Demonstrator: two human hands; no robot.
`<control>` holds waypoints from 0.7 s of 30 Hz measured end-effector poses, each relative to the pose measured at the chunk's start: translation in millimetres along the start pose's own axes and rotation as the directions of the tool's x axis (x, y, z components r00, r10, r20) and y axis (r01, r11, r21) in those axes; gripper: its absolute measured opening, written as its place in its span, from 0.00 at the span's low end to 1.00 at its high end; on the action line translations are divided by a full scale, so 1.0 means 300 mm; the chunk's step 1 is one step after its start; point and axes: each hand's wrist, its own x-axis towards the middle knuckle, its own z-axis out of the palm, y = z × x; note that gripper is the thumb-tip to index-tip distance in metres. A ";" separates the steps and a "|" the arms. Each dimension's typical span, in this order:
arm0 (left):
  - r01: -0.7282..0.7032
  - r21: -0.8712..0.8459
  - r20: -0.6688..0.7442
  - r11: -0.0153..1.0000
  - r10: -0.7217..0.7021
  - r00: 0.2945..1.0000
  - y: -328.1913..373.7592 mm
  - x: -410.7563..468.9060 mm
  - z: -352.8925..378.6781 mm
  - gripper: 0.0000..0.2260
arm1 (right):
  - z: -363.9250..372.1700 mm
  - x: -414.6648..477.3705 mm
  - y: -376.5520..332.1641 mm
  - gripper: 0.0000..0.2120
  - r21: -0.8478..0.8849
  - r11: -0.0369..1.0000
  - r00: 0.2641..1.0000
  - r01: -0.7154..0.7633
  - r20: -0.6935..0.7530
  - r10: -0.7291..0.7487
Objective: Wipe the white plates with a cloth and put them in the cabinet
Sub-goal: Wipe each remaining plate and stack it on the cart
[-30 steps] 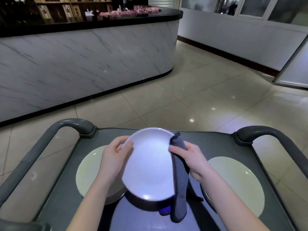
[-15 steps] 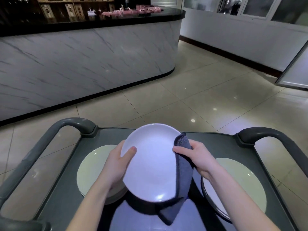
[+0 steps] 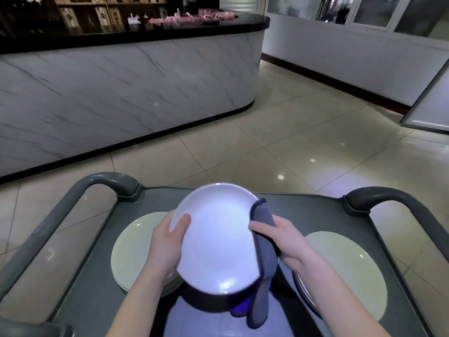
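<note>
Mid-wipe: gripping plate [image 3: 216, 239] with left hand [image 3: 165, 244], pinching cloth [image 3: 263, 259] on rim with right hand [image 3: 288, 242]; cart stacks [image 3: 136, 246] probably next.

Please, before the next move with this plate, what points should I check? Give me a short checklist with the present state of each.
1. Left hand grips the plate at its left rim, thumb on its face: ok.
2. Right hand pinches the cloth over the plate's right rim: ok.
3. Plate face wiped clean: cannot tell, glare.
4. Left stack and right stack lie flat on the cart: ok.
5. Cabinet in view: not ok.
</note>
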 end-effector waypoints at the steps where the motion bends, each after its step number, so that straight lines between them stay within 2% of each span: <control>1: 0.043 -0.079 -0.046 0.996 -0.047 0.998 -0.003 -0.001 0.003 0.08 | 0.003 -0.012 0.029 0.10 0.071 0.997 0.999 -0.033 0.001 0.033; 2: 0.071 -0.110 -0.057 0.991 -0.078 0.995 -0.005 -0.001 0.004 0.06 | 0.005 -0.021 0.055 0.11 0.098 0.994 0.998 -0.057 0.008 0.056; 4: 0.076 -0.048 -0.007 0.996 -0.077 0.997 -0.007 -0.002 -0.008 0.06 | 0.004 -0.030 0.076 0.12 0.071 0.995 0.997 -0.074 0.015 0.073; 7: -0.025 0.201 0.157 0.979 -0.007 0.988 0.010 0.019 -0.048 0.07 | -0.016 -0.022 0.034 0.09 -0.014 0.999 0.999 -0.029 0.027 0.030; 9: -0.084 0.321 0.322 0.943 -0.025 0.946 0.033 0.036 -0.060 0.07 | -0.025 -0.015 -0.021 0.04 -0.153 0.988 0.996 0.021 0.092 -0.006; 12: -0.164 0.433 0.484 0.886 -0.075 0.872 0.059 0.049 -0.036 0.06 | -0.008 -0.004 -0.079 0.08 -0.444 0.894 0.973 0.060 0.228 0.048; 14: -0.216 0.482 0.530 0.849 -0.087 0.843 0.069 0.058 -0.021 0.06 | 0.014 0.000 -0.082 0.12 -0.504 0.862 0.964 0.058 0.253 0.083; 16: -0.220 0.485 0.522 0.846 -0.079 0.849 0.078 0.065 -0.022 0.07 | 0.028 0.004 -0.072 0.13 -0.480 0.875 0.973 0.056 0.222 0.059; 18: -0.170 0.389 0.421 0.905 -0.010 0.907 0.073 0.067 -0.038 0.07 | 0.031 0.006 -0.065 0.11 -0.370 0.928 0.992 0.054 0.124 -0.008; 21: -0.063 0.210 0.096 0.976 0.044 0.994 0.027 0.046 -0.040 0.06 | 0.039 0.007 -0.026 0.11 0.063 0.998 0.992 0.026 -0.122 -0.018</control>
